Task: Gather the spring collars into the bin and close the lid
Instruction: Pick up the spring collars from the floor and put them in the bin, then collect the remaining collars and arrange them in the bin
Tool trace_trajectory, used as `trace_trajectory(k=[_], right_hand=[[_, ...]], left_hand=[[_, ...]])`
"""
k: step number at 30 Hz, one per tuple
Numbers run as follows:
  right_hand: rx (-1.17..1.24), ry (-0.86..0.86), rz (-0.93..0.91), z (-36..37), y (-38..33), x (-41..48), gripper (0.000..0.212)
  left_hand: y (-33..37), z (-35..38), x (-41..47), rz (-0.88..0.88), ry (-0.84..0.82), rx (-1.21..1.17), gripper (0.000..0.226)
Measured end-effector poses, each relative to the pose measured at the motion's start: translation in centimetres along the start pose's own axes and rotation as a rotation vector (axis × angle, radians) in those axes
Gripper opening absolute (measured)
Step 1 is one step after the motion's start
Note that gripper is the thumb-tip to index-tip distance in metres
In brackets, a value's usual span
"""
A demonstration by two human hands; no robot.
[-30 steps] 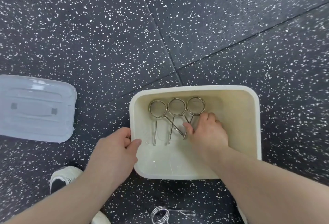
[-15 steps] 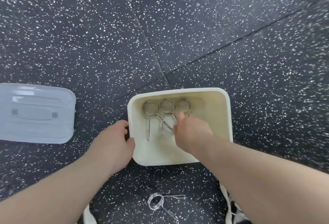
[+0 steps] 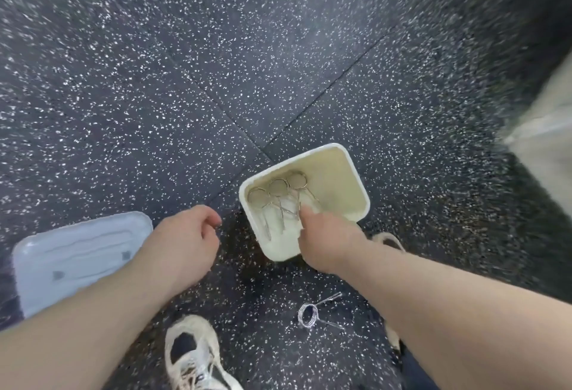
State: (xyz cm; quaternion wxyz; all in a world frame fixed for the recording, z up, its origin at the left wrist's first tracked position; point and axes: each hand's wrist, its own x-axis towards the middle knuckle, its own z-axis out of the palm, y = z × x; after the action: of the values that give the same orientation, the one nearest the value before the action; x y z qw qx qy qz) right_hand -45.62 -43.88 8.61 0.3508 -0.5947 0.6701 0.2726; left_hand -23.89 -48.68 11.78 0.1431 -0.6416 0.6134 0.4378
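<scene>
On speckled floor [image 3: 216, 64] | lid [image 3: 71, 253] off at 9 o'clock of bin [image 3: 356, 172] | left hand [image 3: 182, 244] loosely curled, empty | right hand [image 3: 328, 241] over bin, grip unclear | three spring collars [image 3: 278, 194] inside | fourth collar [image 3: 309, 317] at bin's 6 o'clock

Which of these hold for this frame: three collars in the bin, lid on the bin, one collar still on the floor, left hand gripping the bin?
1. Three spring collars lie in the bin. True.
2. The lid sits on the bin. False: it lies on the floor to the left.
3. One collar on the floor lies outside the bin. True.
4. The left hand grips the bin. False: it is apart from it; the right hand is at the bin.
</scene>
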Motion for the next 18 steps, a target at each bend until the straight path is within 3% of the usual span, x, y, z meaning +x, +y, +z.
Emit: trace_trajectory(k=[9,18], right_hand=[[0.317,-0.005,0.103,6.5,0.4,-9.4,0.016],[0.537,-0.186,0.263,22.9,8.5,-15.9,0.019]], left_hand=[[2.4,3.9,-5.0,0.153,-0.128,0.212,0.020],[4.2,17.7,-8.5,0.260,-0.324,0.393,0.020]])
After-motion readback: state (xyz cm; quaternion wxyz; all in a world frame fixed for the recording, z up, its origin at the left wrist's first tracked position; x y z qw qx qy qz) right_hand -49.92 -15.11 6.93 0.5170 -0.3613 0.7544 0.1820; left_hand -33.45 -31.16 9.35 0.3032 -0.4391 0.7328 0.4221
